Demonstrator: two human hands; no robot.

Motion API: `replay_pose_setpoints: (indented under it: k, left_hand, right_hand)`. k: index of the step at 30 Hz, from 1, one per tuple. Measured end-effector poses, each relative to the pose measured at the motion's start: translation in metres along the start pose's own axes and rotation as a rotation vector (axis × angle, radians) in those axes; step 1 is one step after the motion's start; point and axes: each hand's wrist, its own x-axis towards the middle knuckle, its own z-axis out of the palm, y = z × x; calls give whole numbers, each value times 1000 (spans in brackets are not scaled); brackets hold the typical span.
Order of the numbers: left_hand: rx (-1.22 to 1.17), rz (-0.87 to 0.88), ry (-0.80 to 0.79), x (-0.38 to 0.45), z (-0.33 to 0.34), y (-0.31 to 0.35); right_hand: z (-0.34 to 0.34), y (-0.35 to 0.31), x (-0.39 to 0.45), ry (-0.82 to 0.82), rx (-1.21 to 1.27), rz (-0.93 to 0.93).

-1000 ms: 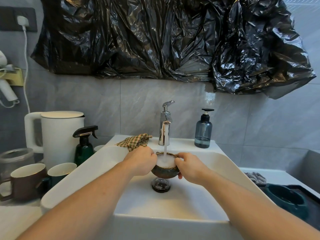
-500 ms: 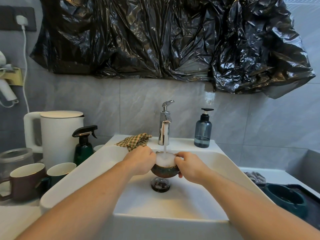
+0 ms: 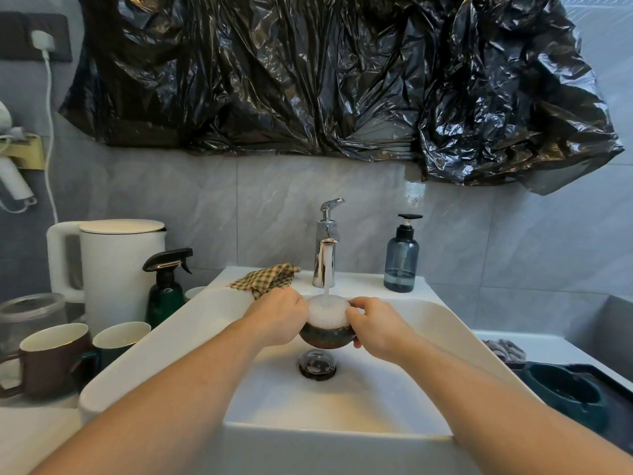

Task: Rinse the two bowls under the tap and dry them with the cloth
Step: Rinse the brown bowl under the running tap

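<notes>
Both my hands hold a small dark brown bowl [image 3: 325, 338] above the drain of the white sink [image 3: 455, 323]. My left hand [image 3: 279, 315] grips its left rim and my right hand [image 3: 373, 325] grips its right rim. Water runs from the chrome tap [image 3: 325, 258] straight into the bowl, which is full of white foaming water. A checked cloth [image 3: 265, 280] lies on the sink's back ledge, left of the tap. A second, dark green bowl [image 3: 565, 394] sits on a black tray at the right.
A blue soap dispenser [image 3: 401, 258] stands right of the tap. Left of the sink are a green spray bottle [image 3: 166, 286], a white kettle [image 3: 116, 269], a brown mug [image 3: 51, 358], a green mug [image 3: 120, 339] and a glass jar [image 3: 30, 313]. Black plastic sheeting [image 3: 325, 73] hangs on the wall.
The bowl has filled further with foaming water. Both hands and the bowl stay in nearly the same place under the tap.
</notes>
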Motion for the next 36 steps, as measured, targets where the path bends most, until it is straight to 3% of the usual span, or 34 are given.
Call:
replay_pose_setpoints:
  k: [4, 12, 17, 36]
  left_hand:
    - [-29, 2, -7, 1, 3, -3]
    - [-418, -173, 54, 2, 0, -1]
    - [-589, -272, 0, -2, -3, -1]
    - [-595, -284, -13, -6, -8, 4]
  right_hand:
    - [0, 0, 0, 17, -21, -23]
    - [-2, 0, 0, 58, -2, -40]
    - [-1, 0, -1, 61, 28, -42]
    - [0, 2, 2, 59, 15, -52]
